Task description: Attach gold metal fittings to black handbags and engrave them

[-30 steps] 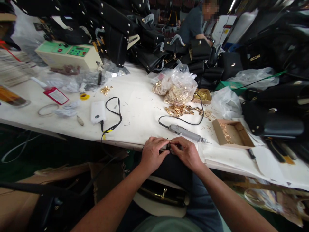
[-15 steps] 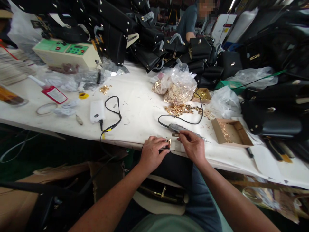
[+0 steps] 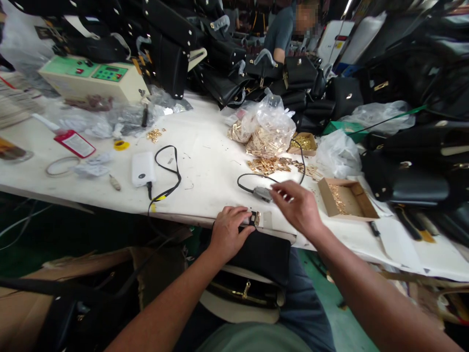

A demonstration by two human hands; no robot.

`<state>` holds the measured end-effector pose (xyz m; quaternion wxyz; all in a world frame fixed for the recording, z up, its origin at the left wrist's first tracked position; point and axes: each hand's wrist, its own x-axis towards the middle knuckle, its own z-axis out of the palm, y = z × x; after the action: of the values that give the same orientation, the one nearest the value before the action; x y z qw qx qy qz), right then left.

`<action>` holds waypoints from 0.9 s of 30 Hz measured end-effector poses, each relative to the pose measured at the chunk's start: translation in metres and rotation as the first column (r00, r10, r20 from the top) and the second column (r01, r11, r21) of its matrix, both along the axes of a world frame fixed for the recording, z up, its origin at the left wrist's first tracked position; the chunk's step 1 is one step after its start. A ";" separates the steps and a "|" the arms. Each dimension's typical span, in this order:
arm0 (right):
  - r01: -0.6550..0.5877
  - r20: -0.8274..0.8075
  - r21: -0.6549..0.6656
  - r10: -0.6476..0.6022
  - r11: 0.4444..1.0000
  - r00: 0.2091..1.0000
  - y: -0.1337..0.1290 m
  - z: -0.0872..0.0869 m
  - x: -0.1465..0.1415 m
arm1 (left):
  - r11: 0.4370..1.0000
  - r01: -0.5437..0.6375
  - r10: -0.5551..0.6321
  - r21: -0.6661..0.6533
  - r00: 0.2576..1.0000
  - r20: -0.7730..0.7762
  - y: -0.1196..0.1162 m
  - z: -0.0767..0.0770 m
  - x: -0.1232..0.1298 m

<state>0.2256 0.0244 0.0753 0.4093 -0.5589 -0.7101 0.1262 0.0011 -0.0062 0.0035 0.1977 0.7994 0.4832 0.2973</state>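
Observation:
My left hand [image 3: 230, 229] is closed at the table's front edge, thumb and fingers gripping the end of the black bag flap [image 3: 269, 252]. A small gold metal fitting [image 3: 258, 218] shows just beyond its fingertips. The rest of the handbag [image 3: 244, 293] lies in my lap, its gold clasp [image 3: 246, 289] facing up. My right hand [image 3: 298, 205] hovers over the table, thumb and fingers pinched together; whatever is between them is hidden. Beside its fingertips lies a grey pen-shaped power tool [image 3: 262, 194] with a black cord, partly covered by the hand.
Loose gold plates [image 3: 266, 165] lie before a plastic bag of fittings [image 3: 269, 137]. A cardboard box [image 3: 359, 200] of small screws is to the right. On the left are a white power bank [image 3: 142, 168] and a red bottle [image 3: 75, 143]. A person [image 3: 280, 32] stands behind stacked black bags.
My right hand has moved up and right, away from the left hand; the gold plate it held no longer shows in it. My left hand has stayed at the flap.

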 end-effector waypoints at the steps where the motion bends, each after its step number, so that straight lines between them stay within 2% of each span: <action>1: -0.048 0.049 -0.092 0.053 0.995 0.997 -0.013 -0.008 -0.007 | 1.000 0.001 -0.001 0.004 1.000 0.000 0.000 0.000 0.000; 3: -0.059 0.151 -0.224 0.094 0.973 0.984 -0.033 -0.026 -0.020 | 1.000 -0.003 0.003 0.008 1.000 0.005 0.000 -0.002 0.000; 6: 0.006 0.263 -0.300 0.077 0.954 0.962 -0.042 -0.043 -0.030 | 1.000 -0.009 0.009 0.012 1.000 0.009 0.000 -0.004 0.000; 8: 0.021 0.319 -0.321 0.087 0.947 0.944 -0.038 -0.044 -0.031 | 1.000 -0.007 0.007 0.020 1.000 0.006 0.000 -0.005 0.000; 11: -0.037 0.366 -0.358 0.177 0.933 0.914 -0.031 -0.039 -0.026 | 1.000 -0.007 0.007 0.030 1.000 -0.002 0.000 -0.005 0.000; 15: -0.167 0.237 -0.327 0.252 0.930 0.938 -0.025 -0.043 -0.017 | 1.000 0.003 -0.003 0.027 1.000 0.000 0.000 -0.005 -0.001; 18: -0.173 0.036 -0.236 0.186 0.956 0.982 -0.024 -0.052 -0.016 | 1.000 0.002 -0.002 0.006 1.000 0.001 0.000 -0.003 -0.001; 21: -0.137 -0.124 -0.184 0.115 0.973 0.986 -0.029 -0.059 -0.018 | 1.000 -0.018 0.019 -0.021 1.000 0.015 -0.006 0.000 0.001; 24: -0.044 -0.171 -0.263 -0.002 0.964 0.985 -0.030 -0.068 -0.017 | 0.998 -0.033 0.036 -0.055 0.998 0.049 -0.009 -0.001 0.004; 27: -0.014 -0.174 -0.403 -0.061 0.915 0.983 -0.024 -0.073 -0.015 | 0.996 -0.048 0.051 -0.079 0.998 0.033 -0.006 -0.004 0.004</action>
<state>0.2102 0.0007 0.0019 0.3505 -0.6255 -0.6217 0.3154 0.0048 -0.0122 -0.0002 0.2295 0.7736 0.5106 0.2969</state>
